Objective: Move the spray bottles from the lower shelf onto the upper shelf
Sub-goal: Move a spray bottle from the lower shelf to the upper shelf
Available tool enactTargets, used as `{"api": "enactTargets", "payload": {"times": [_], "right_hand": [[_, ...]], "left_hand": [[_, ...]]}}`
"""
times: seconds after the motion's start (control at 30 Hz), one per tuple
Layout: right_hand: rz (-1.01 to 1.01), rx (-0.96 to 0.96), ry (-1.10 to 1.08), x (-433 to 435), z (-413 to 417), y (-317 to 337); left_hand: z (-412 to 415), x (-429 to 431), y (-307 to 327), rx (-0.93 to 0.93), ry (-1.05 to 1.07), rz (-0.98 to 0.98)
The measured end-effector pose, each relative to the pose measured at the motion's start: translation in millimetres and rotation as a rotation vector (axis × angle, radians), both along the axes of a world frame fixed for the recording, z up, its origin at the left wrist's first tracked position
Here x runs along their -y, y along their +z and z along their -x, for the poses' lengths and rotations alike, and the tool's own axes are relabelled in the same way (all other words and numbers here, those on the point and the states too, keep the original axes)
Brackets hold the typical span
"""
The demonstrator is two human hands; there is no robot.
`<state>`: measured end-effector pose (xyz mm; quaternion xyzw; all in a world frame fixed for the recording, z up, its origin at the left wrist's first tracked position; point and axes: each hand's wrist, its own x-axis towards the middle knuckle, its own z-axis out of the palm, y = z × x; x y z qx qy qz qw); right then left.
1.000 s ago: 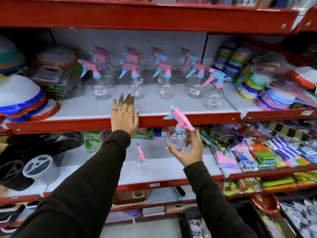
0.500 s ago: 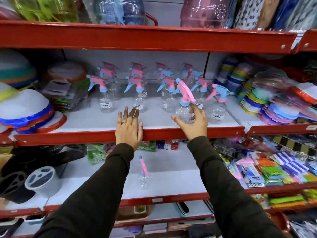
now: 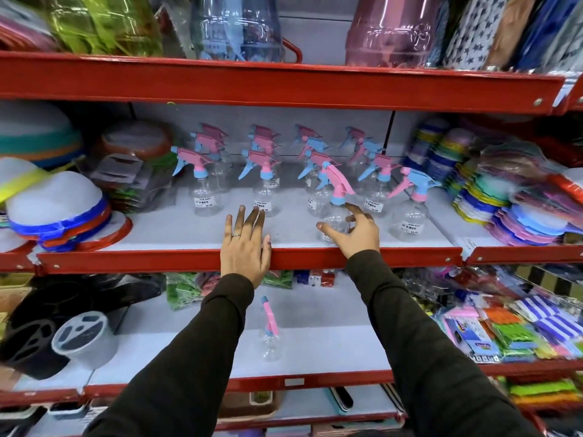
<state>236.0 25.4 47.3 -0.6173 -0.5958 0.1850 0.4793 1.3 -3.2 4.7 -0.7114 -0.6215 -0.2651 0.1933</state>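
While the right hand (image 3: 358,231) is around the clear spray bottle (image 3: 335,216) it is setting on the upper shelf (image 3: 202,259), the fingers are spread and curled loosely about the body, thumb to the left and index finger near the blue collar, so the grip looks slack rather than pinching; whether the skin touches the plastic I cannot tell. The bottle stands upright near the front lip, just ahead of the rows of matching bottles (image 3: 264,181), its pink trigger head pointing right. To finish this step well, I judge the hand should draw straight back toward the person, fingers opened wide enough to clear the trigger, since a light, top-heavy bottle will tip at a small brush and could knock its neighbours. The left hand (image 3: 244,247) lies flat on the shelf edge, fingers extended and close together, holding nothing; it seems to serve as a brace. One more spray bottle (image 3: 268,329) stands alone on the lower shelf (image 3: 315,357), so the task appears nearly done. As for contents, every spray bottle in view looks see-through and empty, with small white price labels on several. The large tinted jars (image 3: 236,26) on the top shelf also appear empty, though blur makes that uncertain.
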Motion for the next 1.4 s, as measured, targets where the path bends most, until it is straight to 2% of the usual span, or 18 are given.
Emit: {"api": "enactTargets", "payload": {"times": [0.27, 1.4], "right_hand": [[-0.047, 0.024, -0.095, 0.0, 4.1, -2.9], [-0.033, 0.016, -0.017, -6.5, 6.0, -3.3]], "left_hand": [[-0.1, 0.1, 0.4, 0.009, 0.002, 0.0], [0.8, 0.2, 0.1, 0.005, 0.019, 0.041]]}}
